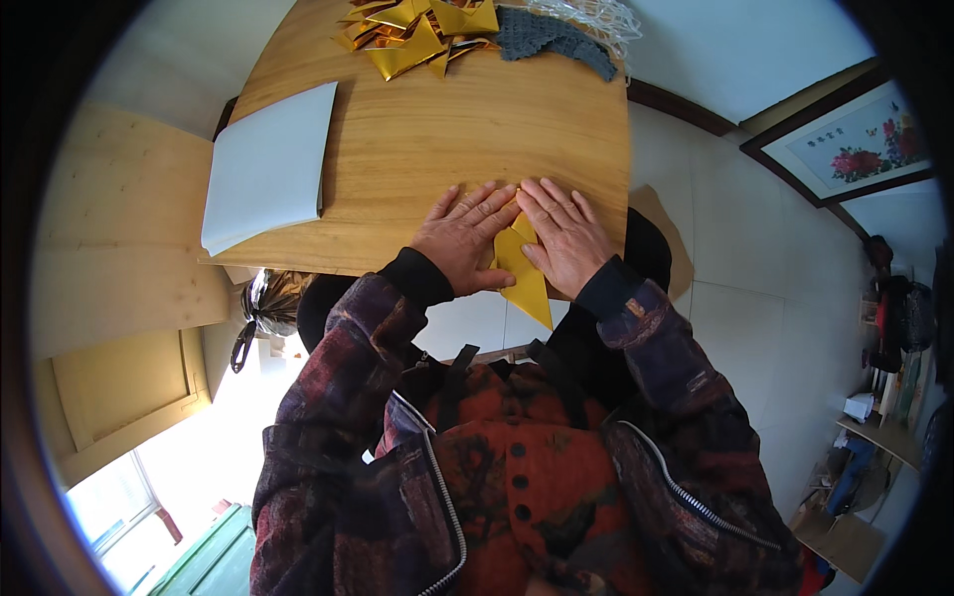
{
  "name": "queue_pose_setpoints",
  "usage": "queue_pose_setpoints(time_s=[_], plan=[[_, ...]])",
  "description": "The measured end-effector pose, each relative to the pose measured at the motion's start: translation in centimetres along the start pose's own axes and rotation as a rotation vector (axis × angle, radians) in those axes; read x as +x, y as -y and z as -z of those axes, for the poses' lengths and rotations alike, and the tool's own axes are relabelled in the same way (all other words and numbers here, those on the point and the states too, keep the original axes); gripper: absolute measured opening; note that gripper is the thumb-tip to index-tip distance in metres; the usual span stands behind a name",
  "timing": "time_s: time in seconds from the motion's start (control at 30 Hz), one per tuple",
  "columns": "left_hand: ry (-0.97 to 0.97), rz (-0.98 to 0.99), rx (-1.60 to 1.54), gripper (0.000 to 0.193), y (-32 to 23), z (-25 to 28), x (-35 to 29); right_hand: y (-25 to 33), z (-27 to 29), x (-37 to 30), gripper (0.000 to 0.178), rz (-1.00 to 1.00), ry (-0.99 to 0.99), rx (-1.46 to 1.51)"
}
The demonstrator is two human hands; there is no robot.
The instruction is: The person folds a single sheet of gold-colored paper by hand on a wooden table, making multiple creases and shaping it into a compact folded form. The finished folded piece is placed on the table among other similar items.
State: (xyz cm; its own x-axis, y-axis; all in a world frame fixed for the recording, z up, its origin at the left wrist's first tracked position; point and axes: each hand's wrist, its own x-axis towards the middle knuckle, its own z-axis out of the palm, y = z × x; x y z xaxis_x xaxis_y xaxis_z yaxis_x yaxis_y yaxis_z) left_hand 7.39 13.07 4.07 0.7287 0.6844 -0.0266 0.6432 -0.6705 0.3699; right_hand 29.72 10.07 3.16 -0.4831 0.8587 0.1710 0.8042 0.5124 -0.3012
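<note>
A sheet of gold paper point(524, 270), folded to a point, lies at the near edge of the wooden table, its tip hanging over the edge toward me. My left hand point(465, 236) rests flat on its left side, fingers stretched away from me and thumb on the paper. On the other side my right hand point(566, 230) presses down with its fingers extended, the thumb touching the paper. The fingertips of both hands nearly meet at the paper's far end, which they partly cover.
Several folded gold paper pieces point(409, 45) are heaped at the table's far side. Beside them lie a grey knitted cloth point(552, 40) and white stringy material point(596, 18). A stack of white paper point(268, 169) sits at the left of the wooden table point(437, 129).
</note>
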Motion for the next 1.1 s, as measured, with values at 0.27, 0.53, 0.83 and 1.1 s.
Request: queue_pose_setpoints(time_s=[0.27, 0.53, 0.83, 1.1], plan=[[-0.039, 0.0, 0.002, 0.074, 0.0, -0.2, -0.1, -0.2, 0.1, -1.1, 0.016, -0.112, -0.332, 0.409], [-0.042, 0.041, 0.031, 0.061, 0.2, -1.0, 0.3, 2.2, -0.7, -1.6, 0.013, -0.208, -0.368, 0.321], [-0.105, 0.025, 0.075, 0.061, 0.1, -1.2, 0.2, 2.3, -1.2, -1.2, 0.018, -0.248, -0.408, 0.306], [-0.073, 0.038, 0.059, 0.066, -0.3, -0.7, 0.1, 2.9, -1.1, -0.8, 0.018, -0.315, -0.397, 0.265]])
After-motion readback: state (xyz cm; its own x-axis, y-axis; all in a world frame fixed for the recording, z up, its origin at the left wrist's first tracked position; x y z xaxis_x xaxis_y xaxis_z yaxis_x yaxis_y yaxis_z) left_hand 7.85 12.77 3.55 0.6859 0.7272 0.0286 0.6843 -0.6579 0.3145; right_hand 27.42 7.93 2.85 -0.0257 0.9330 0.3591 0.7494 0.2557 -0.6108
